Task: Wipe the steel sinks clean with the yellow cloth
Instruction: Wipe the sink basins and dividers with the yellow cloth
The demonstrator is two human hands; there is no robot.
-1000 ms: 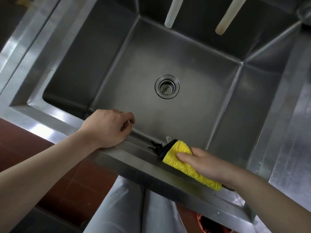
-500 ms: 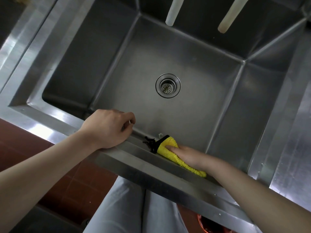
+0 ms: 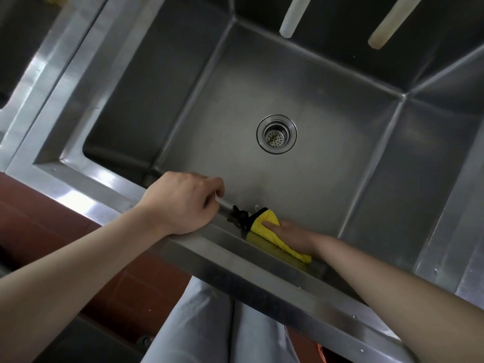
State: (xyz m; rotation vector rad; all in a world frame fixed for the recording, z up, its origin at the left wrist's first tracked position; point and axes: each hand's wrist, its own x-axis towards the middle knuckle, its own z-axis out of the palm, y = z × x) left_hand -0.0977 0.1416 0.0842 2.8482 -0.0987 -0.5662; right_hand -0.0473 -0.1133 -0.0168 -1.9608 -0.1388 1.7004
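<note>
The yellow cloth (image 3: 272, 233) lies folded against the inner face of the sink's near wall, just below the front rim (image 3: 222, 247) and well toward the viewer from the drain (image 3: 276, 134). The right hand (image 3: 293, 233) presses it flat with straight fingers; the grip is open, nothing curled round the cloth. The cloth's black edge (image 3: 242, 217) points toward the left hand (image 3: 183, 203), which curls over the rim as a brace and holds nothing else.

To do this stroke well, I judge that even palm pressure matters, keeping the cloth folded so it does not bunch, and running it the full length of the near wall into each corner seam.

The sink (image 3: 366, 158) is dull brushed steel with sloped walls. Two pale spouts (image 3: 290, 17) hang beyond the drain at the far wall. A second basin (image 3: 23, 48) lies left of the drain, past a steel divider. Below the rim show red floor tiles (image 3: 39, 221) and pale trousers (image 3: 199, 326).
</note>
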